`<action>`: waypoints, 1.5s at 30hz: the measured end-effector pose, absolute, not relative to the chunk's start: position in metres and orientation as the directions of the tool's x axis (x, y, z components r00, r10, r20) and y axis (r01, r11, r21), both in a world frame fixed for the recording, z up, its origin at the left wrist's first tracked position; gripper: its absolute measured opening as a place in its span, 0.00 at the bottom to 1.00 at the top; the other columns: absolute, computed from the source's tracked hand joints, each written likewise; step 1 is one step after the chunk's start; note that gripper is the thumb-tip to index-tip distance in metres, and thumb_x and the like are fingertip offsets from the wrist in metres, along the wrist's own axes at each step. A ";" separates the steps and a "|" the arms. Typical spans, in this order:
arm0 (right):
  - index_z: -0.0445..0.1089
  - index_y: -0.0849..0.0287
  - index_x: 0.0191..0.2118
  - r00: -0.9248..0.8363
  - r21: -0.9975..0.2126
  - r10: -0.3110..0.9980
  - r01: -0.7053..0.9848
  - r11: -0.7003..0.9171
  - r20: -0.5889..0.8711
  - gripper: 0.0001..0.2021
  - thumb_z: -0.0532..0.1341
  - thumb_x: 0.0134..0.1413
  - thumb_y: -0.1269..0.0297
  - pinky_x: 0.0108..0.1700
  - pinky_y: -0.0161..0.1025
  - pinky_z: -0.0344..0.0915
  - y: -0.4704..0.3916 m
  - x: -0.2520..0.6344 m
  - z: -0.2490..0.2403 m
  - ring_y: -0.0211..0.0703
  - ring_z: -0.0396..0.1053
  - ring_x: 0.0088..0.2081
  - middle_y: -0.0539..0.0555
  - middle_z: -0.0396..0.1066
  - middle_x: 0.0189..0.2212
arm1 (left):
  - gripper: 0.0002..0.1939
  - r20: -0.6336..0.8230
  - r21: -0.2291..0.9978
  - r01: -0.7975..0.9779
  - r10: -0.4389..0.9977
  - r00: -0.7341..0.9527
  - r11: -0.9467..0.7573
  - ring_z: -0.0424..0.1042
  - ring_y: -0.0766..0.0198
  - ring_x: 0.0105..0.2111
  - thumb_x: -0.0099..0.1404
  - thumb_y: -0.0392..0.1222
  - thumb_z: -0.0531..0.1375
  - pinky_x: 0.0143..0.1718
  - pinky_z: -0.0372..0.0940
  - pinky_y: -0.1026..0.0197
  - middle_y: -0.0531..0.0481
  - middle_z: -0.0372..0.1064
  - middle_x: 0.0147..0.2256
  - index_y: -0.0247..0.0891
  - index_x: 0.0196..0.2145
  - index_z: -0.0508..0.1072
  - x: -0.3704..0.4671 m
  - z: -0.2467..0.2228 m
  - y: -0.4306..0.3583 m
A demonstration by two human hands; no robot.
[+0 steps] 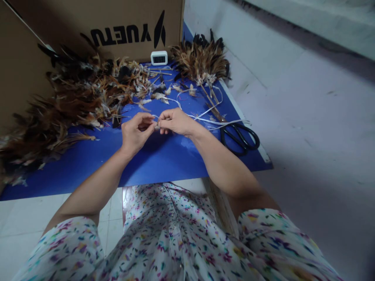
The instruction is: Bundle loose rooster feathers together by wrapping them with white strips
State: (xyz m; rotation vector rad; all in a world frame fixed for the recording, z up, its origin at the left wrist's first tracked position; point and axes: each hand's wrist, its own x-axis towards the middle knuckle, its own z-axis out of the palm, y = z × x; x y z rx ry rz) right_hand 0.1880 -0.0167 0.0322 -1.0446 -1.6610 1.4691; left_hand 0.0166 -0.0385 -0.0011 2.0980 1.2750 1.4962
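My left hand (135, 133) and my right hand (178, 121) meet fingertip to fingertip above the blue tabletop (164, 164). Both are closed in a pinch around something small and pale, mostly hidden by the fingers. A thin light strand shows just above the fingertips. Beyond my right hand a narrow white ribbon (202, 117) lies in loose loops; whether it runs into my fingers is unclear. A large heap of brown and black feathers (96, 86) spreads to the left of my hands. To the right, black-handled scissors (238, 136) lie near the table's edge.
A feather bundle on sticks (202, 58) lies at the back right. Beside it stands a small white digital clock (159, 58), before a cardboard box (125, 19) with upside-down lettering. Loose feathers (159, 93) and thin sticks are scattered there. A pale wall (278, 86) borders the right side.
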 end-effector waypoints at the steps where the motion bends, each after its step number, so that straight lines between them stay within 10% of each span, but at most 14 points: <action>1: 0.68 0.64 0.23 -0.442 -0.990 0.897 0.132 0.044 -0.019 0.10 0.59 0.50 0.82 0.22 0.26 0.61 -0.017 0.187 0.032 0.29 0.65 0.18 0.47 0.69 0.15 | 0.08 0.630 0.637 0.505 0.771 0.094 -0.582 0.76 0.68 0.29 0.58 0.39 0.64 0.32 0.71 0.68 0.52 0.76 0.30 0.37 0.37 0.76 0.017 0.000 -0.039; 45: 0.66 0.60 0.21 -0.254 -0.967 0.958 0.181 0.180 0.131 0.06 0.60 0.45 0.72 0.22 0.31 0.50 -0.010 0.200 0.033 0.30 0.54 0.20 0.45 0.60 0.16 | 0.13 0.446 0.839 0.335 0.895 0.029 -0.429 0.76 0.64 0.23 0.59 0.49 0.65 0.27 0.72 0.64 0.50 0.75 0.23 0.36 0.30 0.75 0.013 -0.003 -0.031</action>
